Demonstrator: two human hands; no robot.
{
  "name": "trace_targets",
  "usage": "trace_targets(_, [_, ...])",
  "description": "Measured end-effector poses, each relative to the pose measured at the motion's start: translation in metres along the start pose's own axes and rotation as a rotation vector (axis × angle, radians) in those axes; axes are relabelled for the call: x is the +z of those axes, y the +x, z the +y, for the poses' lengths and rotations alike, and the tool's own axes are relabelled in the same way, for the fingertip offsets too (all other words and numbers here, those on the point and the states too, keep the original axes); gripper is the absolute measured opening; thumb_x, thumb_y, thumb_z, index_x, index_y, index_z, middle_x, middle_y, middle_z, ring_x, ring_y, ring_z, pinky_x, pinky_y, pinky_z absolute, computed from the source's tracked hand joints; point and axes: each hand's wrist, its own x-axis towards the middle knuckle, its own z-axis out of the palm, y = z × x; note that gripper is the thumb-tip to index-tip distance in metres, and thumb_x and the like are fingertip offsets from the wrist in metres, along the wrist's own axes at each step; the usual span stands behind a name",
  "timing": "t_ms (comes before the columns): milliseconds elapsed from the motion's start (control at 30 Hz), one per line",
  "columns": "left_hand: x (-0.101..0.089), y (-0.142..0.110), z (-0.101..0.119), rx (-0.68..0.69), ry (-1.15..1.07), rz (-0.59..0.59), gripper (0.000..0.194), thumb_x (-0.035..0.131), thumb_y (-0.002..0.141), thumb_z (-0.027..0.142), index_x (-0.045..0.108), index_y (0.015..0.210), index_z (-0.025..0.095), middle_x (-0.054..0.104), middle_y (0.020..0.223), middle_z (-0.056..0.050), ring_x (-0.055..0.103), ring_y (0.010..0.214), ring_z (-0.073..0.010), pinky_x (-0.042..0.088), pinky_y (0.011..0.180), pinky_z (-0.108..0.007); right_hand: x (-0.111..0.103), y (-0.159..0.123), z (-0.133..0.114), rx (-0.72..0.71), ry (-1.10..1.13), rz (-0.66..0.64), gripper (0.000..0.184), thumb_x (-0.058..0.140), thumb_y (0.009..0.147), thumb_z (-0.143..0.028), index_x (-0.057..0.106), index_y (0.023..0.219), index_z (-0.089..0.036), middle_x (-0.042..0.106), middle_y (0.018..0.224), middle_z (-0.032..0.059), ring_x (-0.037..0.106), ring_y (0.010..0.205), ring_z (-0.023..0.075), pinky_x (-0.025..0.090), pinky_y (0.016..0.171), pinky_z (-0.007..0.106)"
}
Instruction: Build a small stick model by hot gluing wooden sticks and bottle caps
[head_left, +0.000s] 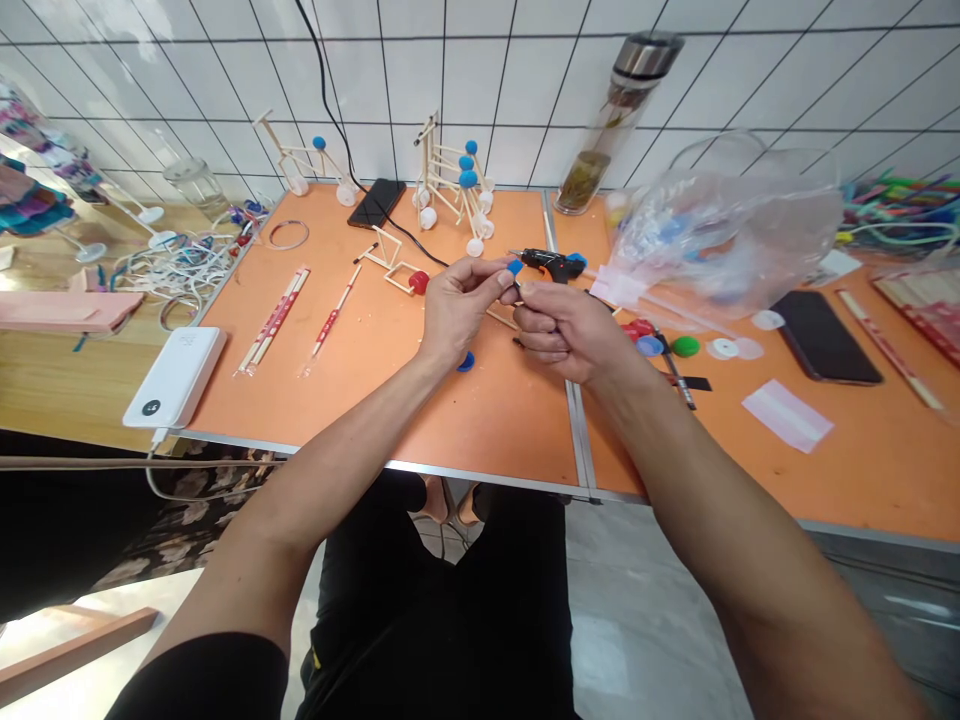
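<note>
Over the orange table (420, 420), my two hands meet. My left hand (459, 308) pinches a small blue bottle cap (514, 267) between thumb and fingertips. My right hand (571, 328) is closed like a fist right beside it; a bit of something thin and dark shows at its fingers, too hidden to name. Another blue cap (466, 362) lies on the table below my hands. Just behind them is a black and orange glue gun (551, 264). A stick frame with a red cap (418, 283) lies by my left hand.
Stick models with blue caps (466, 178) stand along the tiled wall, near a phone (377, 203) and a tall glass bottle (600, 140). To the right are a clear plastic bag (735, 230), loose caps (685, 346) and another phone (829, 337). A white power bank (175, 378) sits at left.
</note>
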Motion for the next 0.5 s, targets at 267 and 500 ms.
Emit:
trace_targets(267, [-0.002,0.002,0.000,-0.093,0.005,0.078,0.019,0.100,0.086,0.033,0.084,0.085,0.022,0.083,0.086,-0.001,0.077,0.082,-0.0143,0.063,0.090,-0.030,0.013,0.001,0.018,-0.157,-0.575,0.309,0.030,0.052,0.111,-0.049,0.067,0.115,-0.023,0.062,0.082,0.0061,0.058,0.074,0.0241,0.039,0.065,0.031])
trace_targets(500, [0.002,0.000,0.006,-0.122,-0.044,0.071,0.017,0.099,0.087,0.027,0.084,0.085,0.020,0.081,0.081,0.000,0.075,0.076,-0.0121,0.062,0.087,-0.028,0.009,0.000,0.007,-0.094,-0.350,0.209,0.021,0.056,0.110,-0.041,0.064,0.103,-0.023,0.045,0.071,-0.0033,0.038,0.055,0.0129,0.032,0.055,0.025])
